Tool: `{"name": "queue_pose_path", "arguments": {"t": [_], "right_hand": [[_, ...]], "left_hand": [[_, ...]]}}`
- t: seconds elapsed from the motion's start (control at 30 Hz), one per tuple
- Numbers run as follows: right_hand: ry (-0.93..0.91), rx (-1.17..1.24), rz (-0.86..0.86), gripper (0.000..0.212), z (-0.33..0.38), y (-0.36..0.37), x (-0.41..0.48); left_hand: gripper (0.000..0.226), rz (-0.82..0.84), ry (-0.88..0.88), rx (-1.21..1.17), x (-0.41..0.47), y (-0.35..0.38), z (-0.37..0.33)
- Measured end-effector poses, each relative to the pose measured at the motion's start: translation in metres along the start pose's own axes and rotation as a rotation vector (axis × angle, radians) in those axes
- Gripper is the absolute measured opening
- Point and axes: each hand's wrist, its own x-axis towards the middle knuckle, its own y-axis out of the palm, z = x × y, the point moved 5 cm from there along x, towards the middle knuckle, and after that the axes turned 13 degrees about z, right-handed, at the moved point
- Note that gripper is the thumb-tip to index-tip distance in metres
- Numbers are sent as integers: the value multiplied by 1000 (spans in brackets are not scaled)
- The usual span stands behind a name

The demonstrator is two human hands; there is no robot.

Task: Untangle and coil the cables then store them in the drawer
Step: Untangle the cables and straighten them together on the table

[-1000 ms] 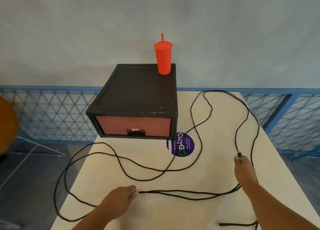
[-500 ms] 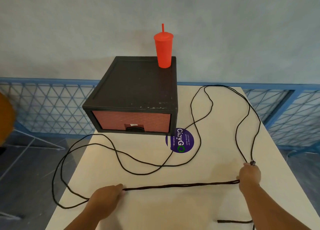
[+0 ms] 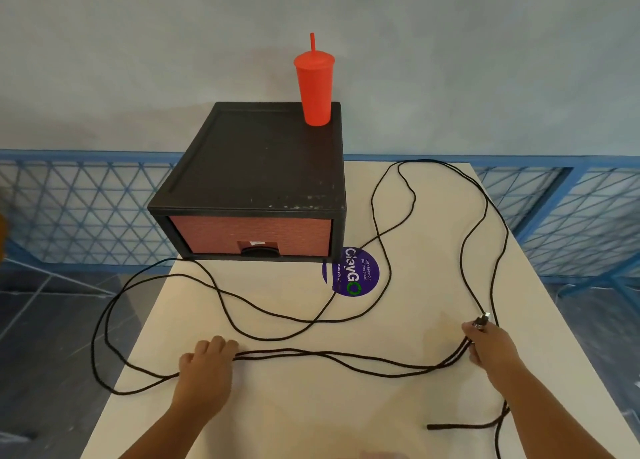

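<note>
Left hand [image 3: 204, 372], right hand [image 3: 491, 349]: cable [image 3: 277, 352] between

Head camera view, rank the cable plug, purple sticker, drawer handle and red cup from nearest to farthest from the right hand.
1. Cable plug, at the right hand, by its fingertips.
2. Purple sticker, mid-table, left of the hand.
3. Drawer handle, further back and left.
4. Red cup, atop the black box, at the back.
</note>
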Motion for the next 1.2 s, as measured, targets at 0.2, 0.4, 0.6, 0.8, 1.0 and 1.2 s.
{"name": "queue_pose_path", "arguments": {"t": [0.2,0.4,0.6,0.8,1.0,1.2], "right_hand": [[1,504,-24,15,-6,-11,-13],[2,619,-84,14,-24,-26,-15],[-30,235,-10,12,-26,-39,-20],[-137,-873,107,23,-6,-38,-26],[-327,-1429,306,23,-11,-12,-33],[-548,-1804,170,38,-18,9,-36]], "left_hand": [[29,125,123,-135,-2,3,-10],[37,198,153,-209,-6,4,8],[40,244,105,-201,-6,9,13],[38,240,80,-216,-1,14,14],[36,235,43,-285,5,12,14],[17,245,66,-439,7,7,8]]}}
